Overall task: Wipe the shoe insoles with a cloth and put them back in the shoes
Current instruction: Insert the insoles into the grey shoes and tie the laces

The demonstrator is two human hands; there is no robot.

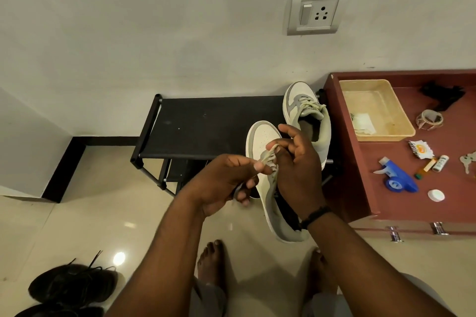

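A shoe (pixel 307 113) sat on the rack (pixel 206 126), at its right end. Right of the rack stood the tabletop (pixel 386 201), carrying a tray (pixel 401 121). Left of the rack, shoes (pixel 74 283) lay on the floor (pixel 103 201).

A black shoe rack (pixel 206 126) is standing on the tiled floor (pixel 77 226), carrying a white-and-grey sneaker (pixel 306 116) at its right end. Black shoes (pixel 74 283) are lying on the floor. A beige tray (pixel 401 123) is sitting on the reddish cabinet top (pixel 386 201), near a blue spray nozzle (pixel 398 177).
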